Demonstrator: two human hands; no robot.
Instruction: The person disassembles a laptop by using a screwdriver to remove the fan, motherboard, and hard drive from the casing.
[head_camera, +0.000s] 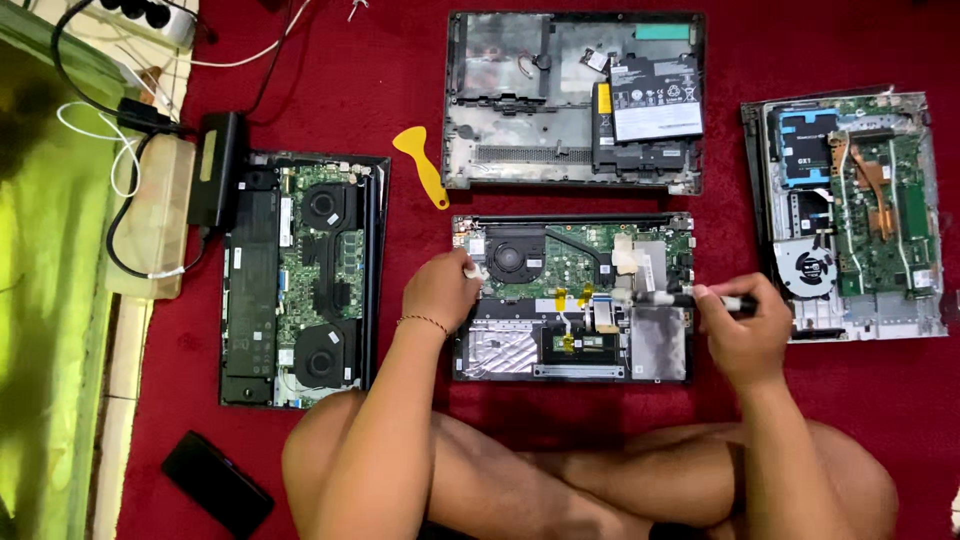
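A person sits cross-legged on a red cloth (400, 90), bent over an opened laptop (572, 297) at the centre. The left hand (440, 290) presses on its left edge, fingers curled around a small white object. The right hand (745, 330) is clamped on a black-and-white screwdriver (690, 298) lying across green circuit board. At twelve o'clock lies a grey bottom cover (520, 120) carrying a black battery (655, 100) with a rectangular white label. A yellow plastic pry tool (424, 165) rests at eleven o'clock. Two more opened laptops flank at nine (300, 280) and three o'clock (850, 215).
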